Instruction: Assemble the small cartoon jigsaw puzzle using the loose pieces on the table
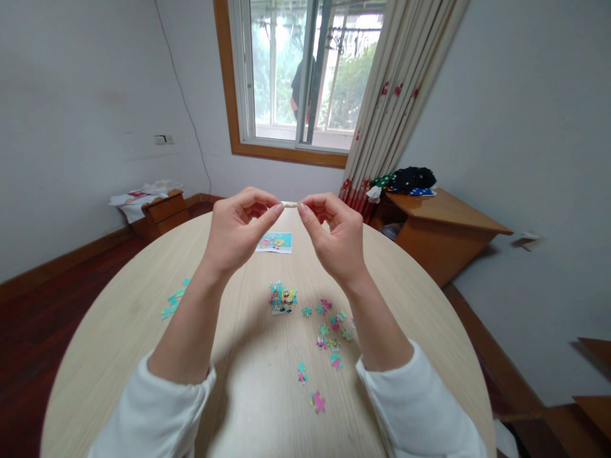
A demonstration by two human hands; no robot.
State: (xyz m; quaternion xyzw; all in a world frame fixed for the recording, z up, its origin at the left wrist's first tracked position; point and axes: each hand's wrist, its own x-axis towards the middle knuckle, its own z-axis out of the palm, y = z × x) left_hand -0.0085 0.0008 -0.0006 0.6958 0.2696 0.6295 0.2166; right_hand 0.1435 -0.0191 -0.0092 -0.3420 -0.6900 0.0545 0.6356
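Your left hand and right hand pinch a thin piece over the bench, so uneven pulling could bend or drop it.

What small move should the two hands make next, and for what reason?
Perhaps lower the thin piece toward the partly joined puzzle: the left hand and right hand hold it raised between them, while the puzzle lies on the table with loose pieces beside it.
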